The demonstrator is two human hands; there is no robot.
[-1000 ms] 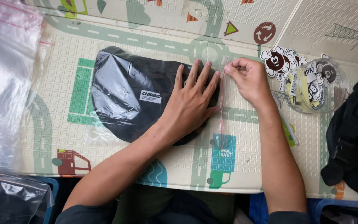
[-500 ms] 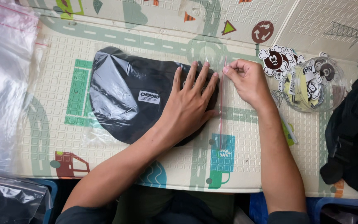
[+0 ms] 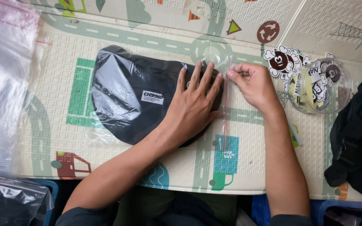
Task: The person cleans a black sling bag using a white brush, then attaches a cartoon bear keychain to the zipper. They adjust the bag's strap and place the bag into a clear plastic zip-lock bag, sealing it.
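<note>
On the play mat, the black cap in its clear bag is pressed flat by the open left hand, so it lies flat. The bag's zip strip is pinched by the right hand, perhaps to close it.

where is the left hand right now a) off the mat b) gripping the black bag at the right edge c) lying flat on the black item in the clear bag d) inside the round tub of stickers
c: the left hand lies palm down, fingers spread, on the bagged black item, while the right hand pinches the clear bag's seal strip.
</note>
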